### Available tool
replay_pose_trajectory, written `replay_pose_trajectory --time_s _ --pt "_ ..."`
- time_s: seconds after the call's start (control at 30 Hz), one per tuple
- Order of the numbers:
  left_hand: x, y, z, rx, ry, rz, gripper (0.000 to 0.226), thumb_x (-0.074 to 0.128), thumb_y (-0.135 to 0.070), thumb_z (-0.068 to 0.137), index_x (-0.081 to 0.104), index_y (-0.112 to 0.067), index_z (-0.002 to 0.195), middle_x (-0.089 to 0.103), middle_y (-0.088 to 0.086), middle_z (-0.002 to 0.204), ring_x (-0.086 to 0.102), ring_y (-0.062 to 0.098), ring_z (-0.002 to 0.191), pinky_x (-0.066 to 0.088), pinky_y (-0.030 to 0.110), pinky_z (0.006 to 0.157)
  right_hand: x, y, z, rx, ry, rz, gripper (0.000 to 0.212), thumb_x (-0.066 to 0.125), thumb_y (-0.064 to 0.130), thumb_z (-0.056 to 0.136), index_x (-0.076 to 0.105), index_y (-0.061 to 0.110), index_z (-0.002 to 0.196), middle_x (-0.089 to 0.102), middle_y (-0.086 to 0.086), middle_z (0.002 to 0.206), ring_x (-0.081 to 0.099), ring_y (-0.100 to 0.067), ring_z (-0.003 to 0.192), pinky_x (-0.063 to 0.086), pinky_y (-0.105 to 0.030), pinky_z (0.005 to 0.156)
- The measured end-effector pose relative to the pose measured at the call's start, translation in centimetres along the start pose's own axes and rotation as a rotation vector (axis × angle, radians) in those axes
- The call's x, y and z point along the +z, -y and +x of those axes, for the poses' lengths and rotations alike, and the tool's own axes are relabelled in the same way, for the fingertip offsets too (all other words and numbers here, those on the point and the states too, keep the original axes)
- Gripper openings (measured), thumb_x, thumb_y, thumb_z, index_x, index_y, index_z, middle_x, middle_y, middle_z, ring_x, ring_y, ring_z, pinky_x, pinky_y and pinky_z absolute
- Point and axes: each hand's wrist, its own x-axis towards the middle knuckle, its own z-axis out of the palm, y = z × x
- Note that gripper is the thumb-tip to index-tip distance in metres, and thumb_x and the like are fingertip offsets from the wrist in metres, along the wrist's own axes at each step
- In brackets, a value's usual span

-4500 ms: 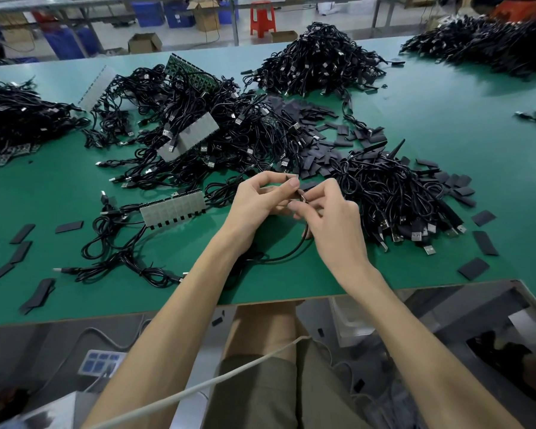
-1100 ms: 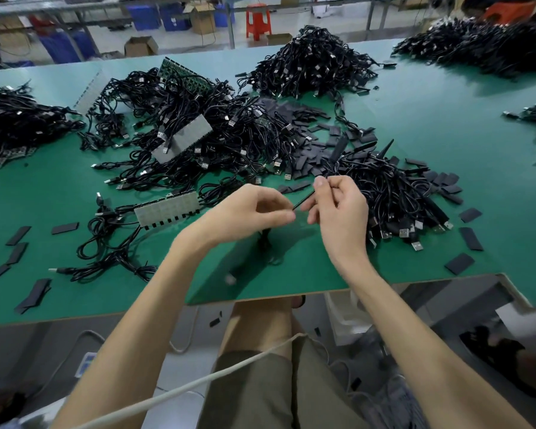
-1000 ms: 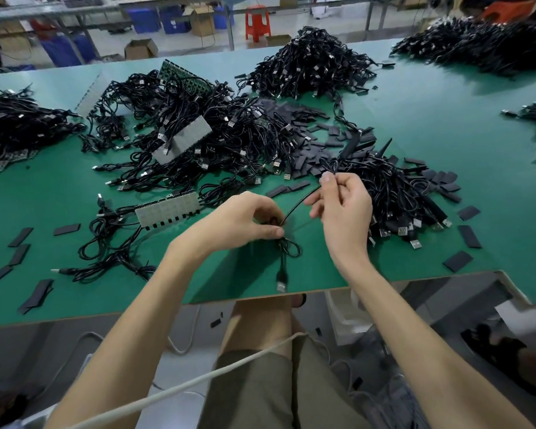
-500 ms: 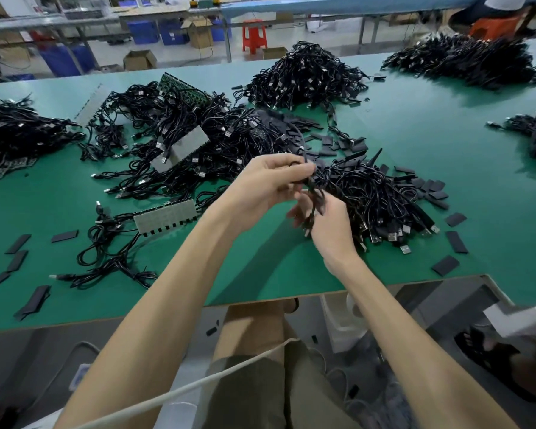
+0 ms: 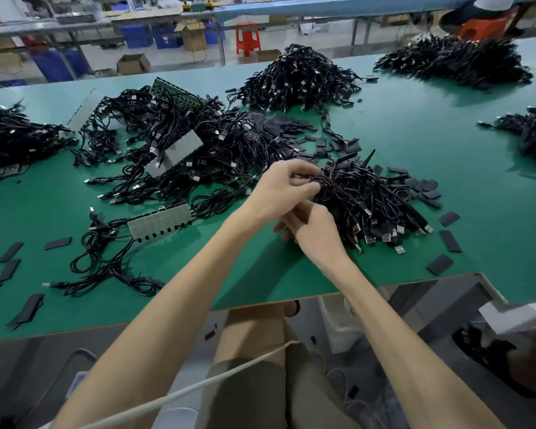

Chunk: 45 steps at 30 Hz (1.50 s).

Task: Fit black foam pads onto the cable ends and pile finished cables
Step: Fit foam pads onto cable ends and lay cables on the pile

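My left hand [image 5: 285, 187] pinches a black cable at the left edge of a pile of black cables [image 5: 372, 202], whose USB plugs point toward the table's front edge. Just below it my right hand [image 5: 314, 232] hovers over the green table [image 5: 446, 144] with loosely bent fingers; part of them is hidden under my left wrist, and I see nothing in it. Loose black foam pads [image 5: 291, 131] lie behind the pile, and more foam pads [image 5: 449, 241] lie to its right.
A big tangle of cables [image 5: 183, 156] with grey panel strips [image 5: 160, 224] fills the centre left. Other cable heaps sit at the back [image 5: 297, 78], far right [image 5: 458, 60] and far left [image 5: 10, 140]. More pads [image 5: 10, 264] lie front left.
Both hands carried the cable from the table's front edge up and right to the pile. My left hand now reaches into the pile's edge, and my right hand has dropped below it.
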Motion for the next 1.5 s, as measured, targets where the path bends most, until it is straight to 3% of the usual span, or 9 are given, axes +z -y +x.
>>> replay_pose_trajectory --time_s 0.17,0.27,0.37,0.5,0.67,0.77,0.87,1.1,1.5 --pt "-2.9 2.2 -2.6 0.055 -0.111 0.168 0.03 0.063 0.0 0.092 0.072 -0.012 0.118 0.064 0.007 0.124 0.067 0.014 0.109 0.055 0.033 0.096 0.2 0.0 0.0 0.0 -0.005 0.003 0.016 0.057 0.022 0.104 0.071 0.016 0.099 0.075 0.005 0.076 0.066 -0.01 0.058 0.044 -0.017 0.056" --pt "-5.5 3.9 -4.2 0.04 -0.221 0.5 0.031 0.064 -0.003 0.094 0.069 -0.014 0.123 0.058 0.006 0.127 0.06 0.02 0.113 0.048 0.037 0.103 0.2 0.0 -0.2 -0.006 -0.013 0.026 0.021 0.054 0.026 0.105 0.071 0.015 0.1 0.075 0.004 0.076 0.066 -0.011 0.058 0.044 -0.013 0.057" --pt "-8.3 5.4 -5.3 -0.205 -0.241 1.012 0.041 0.063 -0.016 0.096 0.053 -0.006 0.135 0.047 0.017 0.138 0.045 0.038 0.127 0.035 0.049 0.11 0.1 0.0 -0.2 -0.011 -0.014 0.016 0.023 0.053 0.028 0.106 0.071 0.016 0.099 0.075 0.006 0.077 0.067 -0.01 0.06 0.044 -0.013 0.058" --pt "-11.2 6.1 -6.5 -0.522 -0.234 1.165 0.013 0.058 -0.012 0.1 0.047 -0.005 0.102 0.049 0.022 0.124 0.044 0.043 0.121 0.031 0.058 0.107 0.1 0.2 -0.3 -0.008 -0.009 0.0 0.023 0.053 0.028 0.106 0.071 0.015 0.099 0.075 0.006 0.077 0.067 -0.01 0.061 0.044 -0.013 0.058" --pt "-11.7 7.2 -7.3 -0.325 -0.306 0.921 0.008 0.068 -0.009 0.095 0.067 -0.003 0.1 0.068 0.01 0.1 0.066 0.03 0.098 0.051 0.04 0.083 0.1 0.2 -0.4 -0.007 -0.011 -0.004 0.02 0.054 0.026 0.105 0.071 0.017 0.099 0.075 0.006 0.077 0.067 -0.009 0.061 0.045 -0.012 0.059" --pt "-10.1 6.8 -7.6 -0.194 -0.289 0.604 0.008 0.077 -0.009 0.088 0.073 -0.013 0.093 0.065 -0.011 0.082 0.058 -0.006 0.073 0.041 0.013 0.061 0.1 0.2 -0.4 -0.004 -0.002 0.002 0.014 0.058 0.025 0.104 0.07 0.018 0.101 0.075 0.004 0.078 0.068 -0.01 0.064 0.048 -0.016 0.062" --pt "-7.7 6.2 -7.4 -0.091 -0.185 0.417 0.022 0.086 -0.011 0.079 0.069 -0.017 0.092 0.067 -0.01 0.085 0.06 -0.013 0.074 0.042 0.004 0.063 0.2 0.1 -0.3 -0.034 0.02 -0.027 0.008 0.066 0.021 0.098 0.07 0.02 0.106 0.073 0.005 0.086 0.068 -0.007 0.071 0.054 -0.019 0.072" --pt "-3.8 5.5 -6.6 0.018 -0.132 0.48 0.011 0.077 -0.019 0.089 0.069 -0.017 0.095 0.059 -0.002 0.093 0.058 0.017 0.088 0.045 0.028 0.08 0.4 0.3 -0.6 -0.11 0.079 -0.203 0.007 0.07 0.016 0.093 0.071 0.022 0.097 0.069 0.013 0.085 0.067 -0.008 0.08 0.054 -0.019 0.077" --pt "-3.4 4.4 -6.7 -0.079 -0.163 0.543 0.011 0.075 -0.028 0.089 0.071 -0.021 0.096 0.059 -0.004 0.094 0.054 0.013 0.089 0.036 0.023 0.074 0.5 0.5 -0.6 -0.108 0.103 -0.259 0.003 0.068 0.015 0.094 0.065 0.014 0.092 0.068 0.002 0.079 0.054 -0.003 0.061 0.049 -0.019 0.062"
